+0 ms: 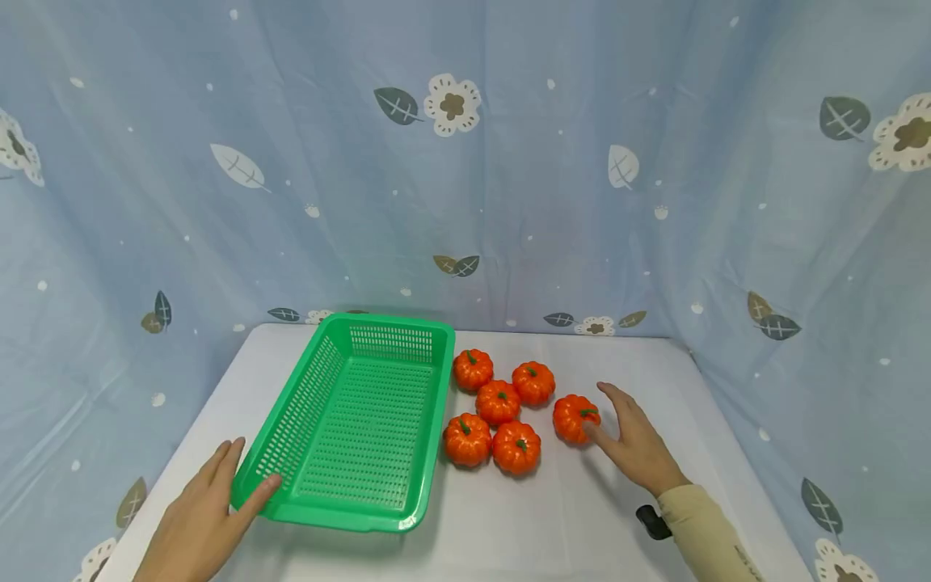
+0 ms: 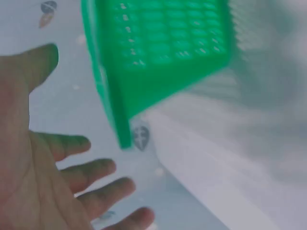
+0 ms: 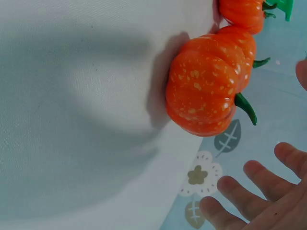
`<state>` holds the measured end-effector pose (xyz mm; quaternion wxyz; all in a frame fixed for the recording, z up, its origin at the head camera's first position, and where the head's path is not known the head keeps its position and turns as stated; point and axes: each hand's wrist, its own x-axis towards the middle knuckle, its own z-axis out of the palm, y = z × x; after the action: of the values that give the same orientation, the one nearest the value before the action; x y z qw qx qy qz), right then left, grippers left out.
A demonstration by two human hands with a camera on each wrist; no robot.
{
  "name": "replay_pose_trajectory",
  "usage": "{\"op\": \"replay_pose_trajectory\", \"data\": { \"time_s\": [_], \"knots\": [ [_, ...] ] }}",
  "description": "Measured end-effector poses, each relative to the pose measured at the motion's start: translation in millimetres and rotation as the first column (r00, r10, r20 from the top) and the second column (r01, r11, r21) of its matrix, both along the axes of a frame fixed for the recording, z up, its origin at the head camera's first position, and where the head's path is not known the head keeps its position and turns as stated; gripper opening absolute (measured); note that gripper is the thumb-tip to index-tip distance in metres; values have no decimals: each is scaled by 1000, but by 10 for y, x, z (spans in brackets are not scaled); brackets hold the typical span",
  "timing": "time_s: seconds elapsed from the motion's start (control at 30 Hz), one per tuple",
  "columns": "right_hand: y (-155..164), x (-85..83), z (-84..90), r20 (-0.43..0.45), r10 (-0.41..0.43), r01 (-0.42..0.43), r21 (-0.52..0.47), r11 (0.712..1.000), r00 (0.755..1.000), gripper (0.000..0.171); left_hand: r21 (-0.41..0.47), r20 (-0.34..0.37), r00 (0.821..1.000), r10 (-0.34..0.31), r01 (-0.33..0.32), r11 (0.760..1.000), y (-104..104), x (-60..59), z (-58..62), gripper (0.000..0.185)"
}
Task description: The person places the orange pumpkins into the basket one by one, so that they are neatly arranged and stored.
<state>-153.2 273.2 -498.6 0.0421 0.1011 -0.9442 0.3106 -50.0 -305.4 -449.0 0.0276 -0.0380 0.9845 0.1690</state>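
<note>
The lone pumpkin point(image 1: 575, 418) sits right of the green basket point(image 1: 313, 388), apart from five clustered pumpkins point(image 1: 498, 402) beside the basket's right wall. The right hand point(image 1: 634, 443), fingers spread, touches it, seemingly to gather it. The left hand point(image 1: 204, 517), fingers straight, rests against the basket's near left corner, apparently steadying it on the bench point(image 1: 582, 517).

No text, label, brand, number or sign can be read in any of the 3 views. The curtain point(image 1: 509, 162) behind the hands carries only printed leaves and flowers, no lettering. The green basket point(image 1: 364, 420) by the left hand point(image 1: 196, 525) and the orange pumpkins point(image 1: 502, 404) near the right hand point(image 1: 636, 444) bear no markings, and the white surface point(image 1: 582, 517) under both is unmarked too.
</note>
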Motion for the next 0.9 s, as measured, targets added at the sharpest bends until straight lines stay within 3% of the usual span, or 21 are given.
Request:
{"op": "replay_pose_trajectory", "data": {
  "time_s": [0.1, 0.23, 0.4, 0.63, 0.9],
  "knots": [
    [-11, -48, -9, 23, 17, -18, 10, 1000, 1000, 80, 15, 96, 995, -2, 0, 1000, -88, 47, -79, 101],
    [-55, -184, -40, 82, 38, -42, 44, 998, 996, 90, 43, 149, 989, -28, 21, 999, -120, 72, -110, 105],
    [-96, -333, -89, 160, 53, -68, 92, 993, 986, 98, 58, 154, 987, -55, 47, 997, -115, 71, -78, 109],
    [-130, -361, -162, 247, 24, -43, 68, 997, 969, 89, 61, 128, 989, -75, 67, 996, -135, 70, -50, 111],
    [-138, -374, -218, 251, 21, -37, 60, 998, 968, 92, 111, 164, 984, -71, 53, 992, -134, 37, -8, 116]
  ]
}}
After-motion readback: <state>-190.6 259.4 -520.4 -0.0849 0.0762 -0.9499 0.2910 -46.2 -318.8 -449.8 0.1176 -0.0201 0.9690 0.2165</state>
